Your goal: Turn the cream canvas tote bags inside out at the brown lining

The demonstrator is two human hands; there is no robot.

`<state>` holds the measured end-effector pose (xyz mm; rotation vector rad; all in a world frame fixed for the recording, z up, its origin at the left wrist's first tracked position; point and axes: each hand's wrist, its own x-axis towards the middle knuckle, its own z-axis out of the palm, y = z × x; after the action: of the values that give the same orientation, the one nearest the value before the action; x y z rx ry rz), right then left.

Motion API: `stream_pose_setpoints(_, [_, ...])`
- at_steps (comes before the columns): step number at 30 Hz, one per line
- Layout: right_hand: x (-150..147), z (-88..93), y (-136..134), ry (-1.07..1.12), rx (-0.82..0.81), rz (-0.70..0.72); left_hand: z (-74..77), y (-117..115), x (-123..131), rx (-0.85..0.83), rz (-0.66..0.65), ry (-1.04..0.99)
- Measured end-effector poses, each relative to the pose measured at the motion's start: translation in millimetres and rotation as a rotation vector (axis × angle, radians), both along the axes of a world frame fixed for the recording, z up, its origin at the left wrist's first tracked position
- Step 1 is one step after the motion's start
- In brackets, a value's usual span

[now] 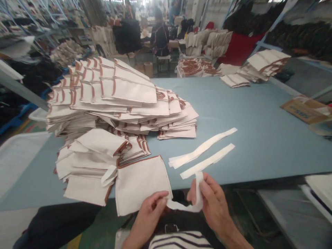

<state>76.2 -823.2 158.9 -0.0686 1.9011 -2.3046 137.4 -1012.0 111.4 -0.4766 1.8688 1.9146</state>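
A narrow white fabric strip (pixel 185 207) hangs in a curve between my two hands in front of the table edge. My left hand (pixel 154 207) pinches one end of it. The other end is gripped by my right hand (pixel 211 195), with a short tip standing up above the fingers. Close behind my left hand lies a cream fabric piece (pixel 142 183) with brown binding along its top edge, overhanging the table front. More white strips (pixel 203 148) lie flat on the table beyond my right hand, in two groups.
A large heap of cream fabric pieces (pixel 124 90) with brown edging covers the table's left half. Nearer me, a smaller pile (pixel 90 155) has a white strip loop (pixel 109 175) on it. Folded pieces (pixel 236 80) lie at the far right, and brown packaging (pixel 303 109) sits at the right edge.
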Motion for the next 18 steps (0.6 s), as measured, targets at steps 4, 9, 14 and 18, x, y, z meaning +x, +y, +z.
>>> stream_pose_setpoints(4, [1,-12.8,24,-0.232,0.027,-0.048,-49.1,-43,-13,-0.347,0.102,0.125])
stream_pose_setpoints(9, [3,-14.4,39,-0.349,0.262,-0.059,-69.6,-78,-64,-0.523,0.006,0.305])
stream_pose_setpoints(14, [12,-30.5,36,-0.358,0.362,-0.021,-74.6,-64,-135,-0.493,-0.196,0.392])
stream_pose_setpoints(18, [21,-45.9,32,-0.348,0.363,-0.055,-79.8,-54,-170,-0.424,-0.242,0.346])
